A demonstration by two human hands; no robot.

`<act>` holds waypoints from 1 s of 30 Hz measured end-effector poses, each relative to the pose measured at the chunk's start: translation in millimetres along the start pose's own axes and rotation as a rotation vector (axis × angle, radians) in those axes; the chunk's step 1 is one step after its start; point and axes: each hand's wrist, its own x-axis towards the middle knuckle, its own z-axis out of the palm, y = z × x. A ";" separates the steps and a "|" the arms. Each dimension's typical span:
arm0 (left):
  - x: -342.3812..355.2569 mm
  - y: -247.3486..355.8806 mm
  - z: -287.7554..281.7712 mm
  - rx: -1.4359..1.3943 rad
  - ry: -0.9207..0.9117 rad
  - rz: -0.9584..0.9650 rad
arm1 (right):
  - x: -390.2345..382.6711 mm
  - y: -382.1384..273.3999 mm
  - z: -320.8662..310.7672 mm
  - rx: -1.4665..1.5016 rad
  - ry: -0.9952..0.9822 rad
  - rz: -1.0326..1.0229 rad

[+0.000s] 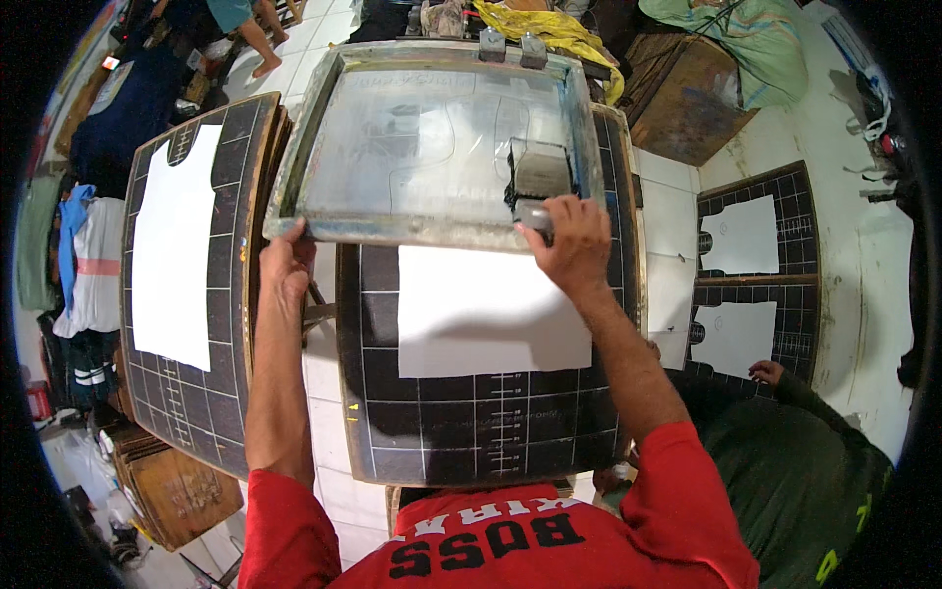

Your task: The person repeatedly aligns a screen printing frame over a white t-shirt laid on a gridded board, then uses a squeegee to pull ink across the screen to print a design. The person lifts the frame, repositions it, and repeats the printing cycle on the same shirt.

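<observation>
A silk-screen printing frame [392,234] with a pale, see-through mesh stands over the far part of a black gridded board [432,432]. My left hand [286,257] grips its near left corner, fingers closed. At the near right corner my right hand [574,240] is closed round the greyish end of what looks like a squeegee [542,172], whose block lies inside the frame with black ink along its edge. White cut fabric [481,314] lies flat on the board, its far part under the frame. Two metal blocks [493,44] sit on the frame's far edge.
Another gridded board [226,393] with a white fabric piece [177,255] stands left. At the right, two smaller boards [800,231] carry white pieces. A person in a dark top [775,481] is close on my right; bare legs [257,44] show far left. A green sack [756,49] stands behind.
</observation>
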 end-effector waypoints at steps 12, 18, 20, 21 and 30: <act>-59.3 131.8 -44.1 0.436 -0.341 0.971 | 206.7 27.8 -133.3 -0.163 0.342 0.084; -112.9 -6.0 -227.5 1.473 0.050 0.922 | 261.3 59.4 -157.9 -0.178 0.153 0.164; -161.2 -60.0 -282.0 1.604 0.098 1.040 | 276.3 62.9 -161.3 -0.160 0.100 0.192; -178.4 -76.5 -305.3 1.600 0.106 1.016 | 281.4 62.3 -163.8 -0.151 0.078 0.210; -228.4 -101.5 -367.0 1.780 0.290 0.849 | 296.7 46.8 -184.3 -0.093 -0.013 0.252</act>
